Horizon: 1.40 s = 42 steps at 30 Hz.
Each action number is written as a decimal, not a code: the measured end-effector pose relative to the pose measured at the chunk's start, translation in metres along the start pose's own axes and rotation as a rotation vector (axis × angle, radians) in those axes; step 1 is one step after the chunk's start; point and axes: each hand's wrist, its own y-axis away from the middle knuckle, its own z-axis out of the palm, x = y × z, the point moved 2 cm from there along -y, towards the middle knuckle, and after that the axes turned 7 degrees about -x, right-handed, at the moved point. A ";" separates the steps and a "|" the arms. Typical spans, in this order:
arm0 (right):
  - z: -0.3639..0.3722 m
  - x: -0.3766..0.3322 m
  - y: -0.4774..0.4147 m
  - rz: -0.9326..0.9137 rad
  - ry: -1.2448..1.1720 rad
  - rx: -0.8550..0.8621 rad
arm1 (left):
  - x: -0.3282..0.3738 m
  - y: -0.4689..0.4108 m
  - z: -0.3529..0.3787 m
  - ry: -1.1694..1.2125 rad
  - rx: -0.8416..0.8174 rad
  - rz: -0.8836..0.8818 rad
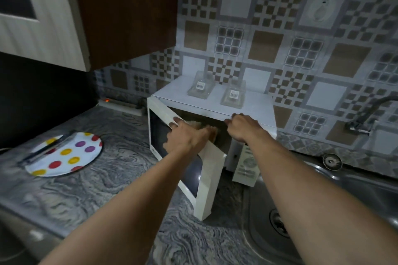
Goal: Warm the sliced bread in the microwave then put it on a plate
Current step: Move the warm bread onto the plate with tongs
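The microwave door [189, 163] is standing open, and sliced bread [199, 128] is being grasped by the left hand [187, 137] at the cavity's mouth. The microwave's [215, 101] top front edge is being gripped by the right hand [242, 128], while the spotted plate [64, 154] is lying on the counter [112, 183], far left.

The left hand [187, 135] reaches into the white microwave [215, 101], its door [189, 157] swung open leftward, closing on bread [199, 126]. The right hand [241, 128] grips the microwave's top front edge. A dotted plate [64, 155] lies far left.
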 end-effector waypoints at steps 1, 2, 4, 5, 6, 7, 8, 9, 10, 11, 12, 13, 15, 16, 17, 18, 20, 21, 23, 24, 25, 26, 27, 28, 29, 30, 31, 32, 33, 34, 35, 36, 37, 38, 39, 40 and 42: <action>0.000 -0.004 -0.003 0.011 -0.018 0.003 | -0.003 0.000 -0.007 0.002 -0.012 -0.020; 0.000 -0.010 -0.006 0.016 -0.020 -0.001 | -0.004 0.002 -0.016 -0.010 -0.022 -0.039; 0.000 -0.023 -0.010 0.008 -0.010 -0.014 | -0.006 0.008 -0.033 -0.051 -0.071 -0.062; 0.000 -0.030 -0.011 -0.005 -0.012 -0.017 | -0.008 0.010 -0.042 -0.072 -0.092 -0.073; 0.001 -0.037 -0.012 -0.017 -0.018 -0.017 | -0.010 0.011 -0.049 -0.092 -0.118 -0.087; 0.002 -0.043 -0.013 -0.027 -0.022 -0.018 | -0.013 0.012 -0.055 -0.111 -0.145 -0.102; 0.003 -0.050 -0.016 -0.036 -0.020 -0.022 | -0.015 0.011 -0.062 -0.138 -0.164 -0.115; 0.004 -0.056 -0.018 -0.042 -0.014 -0.028 | -0.016 0.011 -0.067 -0.173 -0.185 -0.122; 0.006 -0.062 -0.021 -0.046 -0.008 -0.035 | -0.018 0.011 -0.070 -0.210 -0.205 -0.130; 0.007 -0.072 -0.024 -0.051 -0.002 -0.044 | -0.024 0.008 -0.075 -0.243 -0.217 -0.144; 0.008 -0.080 -0.027 -0.048 0.003 -0.054 | -0.028 0.006 -0.080 -0.271 -0.225 -0.153; 0.010 -0.083 -0.030 -0.037 0.009 -0.065 | -0.031 0.005 -0.082 -0.290 -0.227 -0.155; 0.013 -0.096 -0.040 -0.015 0.021 -0.081 | -0.041 0.000 -0.090 -0.327 -0.217 -0.166; 0.015 -0.102 -0.045 -0.008 0.025 -0.087 | -0.045 -0.002 -0.094 -0.350 -0.208 -0.173; 0.016 -0.108 -0.049 -0.004 0.026 -0.090 | -0.048 -0.003 -0.098 -0.375 -0.193 -0.179; 0.016 -0.116 -0.053 -0.004 0.027 -0.095 | -0.052 -0.004 -0.101 -0.404 -0.176 -0.187; 0.018 -0.133 -0.058 -0.011 0.039 -0.111 | -0.061 -0.007 -0.110 -0.437 -0.162 -0.180; 0.019 -0.141 -0.061 -0.017 0.040 -0.119 | -0.067 -0.008 -0.114 -0.439 -0.159 -0.164; 0.022 -0.155 -0.067 -0.028 0.037 -0.127 | -0.080 -0.012 -0.120 -0.472 -0.144 -0.113; 0.023 -0.160 -0.070 -0.029 0.039 -0.129 | -0.086 -0.014 -0.123 -0.500 -0.131 -0.082; 0.024 -0.167 -0.073 -0.022 0.044 -0.130 | -0.093 -0.016 -0.126 -0.525 -0.119 -0.048; 0.025 -0.173 -0.076 -0.013 0.047 -0.129 | -0.098 -0.018 -0.130 -0.549 -0.108 -0.011; 0.026 -0.178 -0.078 -0.008 0.046 -0.126 | -0.103 -0.019 -0.134 -0.569 -0.098 0.021; 0.026 -0.183 -0.080 -0.004 0.042 -0.121 | -0.107 -0.022 -0.138 -0.587 -0.092 0.051; 0.026 -0.188 -0.082 -0.002 0.033 -0.115 | -0.110 -0.025 -0.141 -0.603 -0.089 0.077; 0.026 -0.194 -0.083 0.003 0.021 -0.108 | -0.114 -0.029 -0.145 -0.617 -0.092 0.098; 0.025 -0.197 -0.085 0.012 0.005 -0.100 | -0.116 -0.031 -0.148 -0.626 -0.097 0.118; 0.023 -0.198 -0.085 0.020 -0.008 -0.095 | -0.115 -0.033 -0.149 -0.634 -0.102 0.140; 0.022 -0.204 -0.085 0.023 -0.015 -0.097 | -0.119 -0.036 -0.154 -0.637 -0.113 0.161; 0.022 -0.212 -0.084 0.019 -0.022 -0.106 | -0.124 -0.039 -0.160 -0.638 -0.120 0.182; 0.022 -0.219 -0.083 0.010 -0.030 -0.115 | -0.128 -0.042 -0.165 -0.644 -0.123 0.205; 0.022 -0.224 -0.081 -0.004 -0.035 -0.125 | -0.131 -0.044 -0.169 -0.648 -0.126 0.227; 0.023 -0.230 -0.078 -0.017 -0.038 -0.136 | -0.134 -0.046 -0.173 -0.649 -0.130 0.246; 0.024 -0.237 -0.076 -0.028 -0.038 -0.148 | -0.137 -0.047 -0.176 -0.651 -0.134 0.259; 0.025 -0.242 -0.075 -0.039 -0.036 -0.160 | -0.140 -0.049 -0.178 -0.655 -0.136 0.267; 0.026 -0.247 -0.074 -0.052 -0.027 -0.169 | -0.143 -0.050 -0.180 -0.662 -0.136 0.271; 0.027 -0.258 -0.073 -0.087 0.000 -0.182 | -0.147 -0.054 -0.183 -0.675 -0.145 0.268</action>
